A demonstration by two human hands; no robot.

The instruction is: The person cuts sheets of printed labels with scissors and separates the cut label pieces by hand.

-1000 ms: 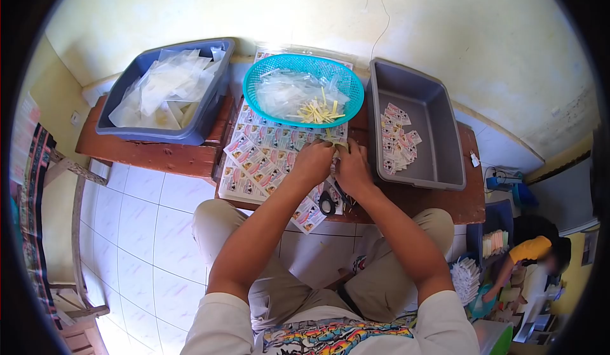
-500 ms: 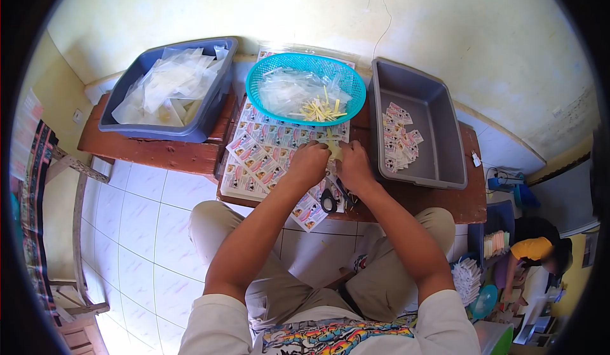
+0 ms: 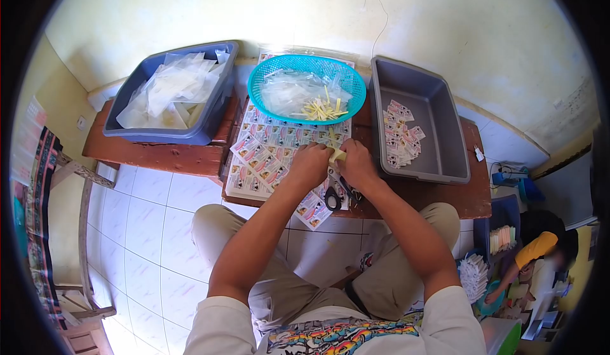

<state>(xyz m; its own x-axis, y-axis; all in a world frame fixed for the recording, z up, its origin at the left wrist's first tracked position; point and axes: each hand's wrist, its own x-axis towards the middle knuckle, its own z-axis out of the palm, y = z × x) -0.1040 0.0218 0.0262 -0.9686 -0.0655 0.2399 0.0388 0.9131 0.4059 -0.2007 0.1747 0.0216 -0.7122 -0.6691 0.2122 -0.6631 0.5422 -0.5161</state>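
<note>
Between my two hands is a small pale yellow piece [image 3: 337,155], its shape partly covered by fingers. My left hand [image 3: 311,164] is closed on its left side, and my right hand [image 3: 358,163] is closed on its right side. Both are over printed label sheets [image 3: 270,136]. Just beyond them stands a turquoise basket [image 3: 307,121] with clear plastic bags [image 3: 292,93] and yellow strips [image 3: 325,108]. Black-handled scissors [image 3: 332,199] lie near the bench's front edge, beside a loose label strip [image 3: 312,211].
A blue-grey tub [image 3: 171,134] of translucent packets is on the left. At right, a grey tub [image 3: 445,126] holds cut labels [image 3: 401,140]. Both stand on brown wooden benches [image 3: 438,196]. A person in an orange sleeve [image 3: 537,248] bends over at the lower right.
The yellow piece, spread flatter half a second ago, now looks folded or rolled between my fingers. My hands stay close together. The other person's arm has shifted.
</note>
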